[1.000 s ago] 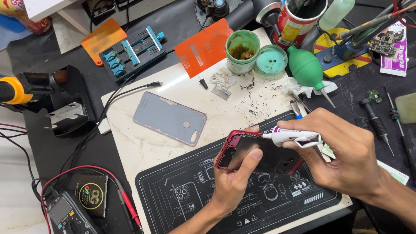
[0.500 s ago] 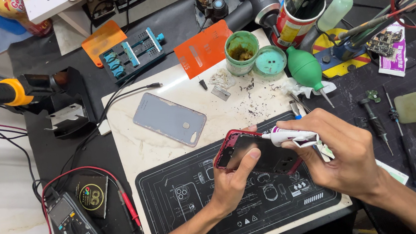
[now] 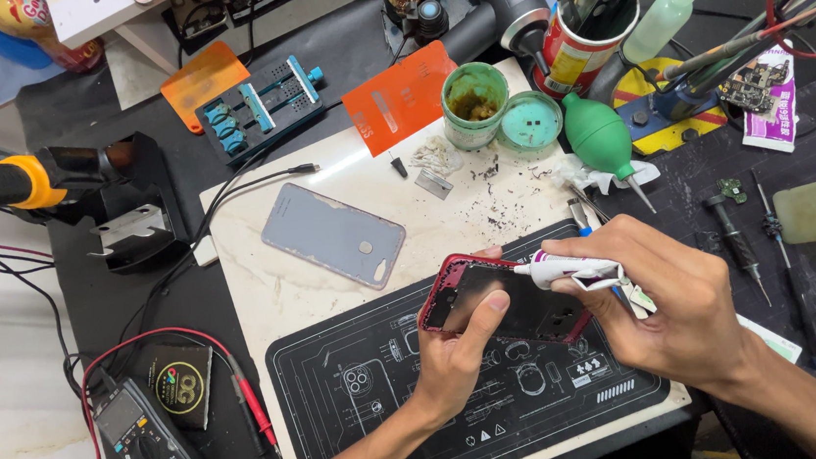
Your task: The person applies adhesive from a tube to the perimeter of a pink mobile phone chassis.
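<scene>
My left hand point(image 3: 458, 348) grips a red-framed phone body point(image 3: 508, 299) above the black printed work mat point(image 3: 364, 401), thumb lying across its dark inner face. My right hand point(image 3: 675, 300) pinches a small white glue tube point(image 3: 569, 269), its tip touching the phone's upper edge. A grey phone back cover point(image 3: 333, 235) lies apart on the white board point(image 3: 266, 291), up and left of both hands.
A multimeter point(image 3: 141, 442) with red leads sits at lower left. A green jar point(image 3: 474, 104), its lid point(image 3: 530, 121), a green air blower point(image 3: 601, 134) and a tool cup point(image 3: 575, 52) stand behind. Screwdrivers point(image 3: 738, 235) lie at right, a blue fixture point(image 3: 259, 105) and hot-air handle point(image 3: 15, 180) at left.
</scene>
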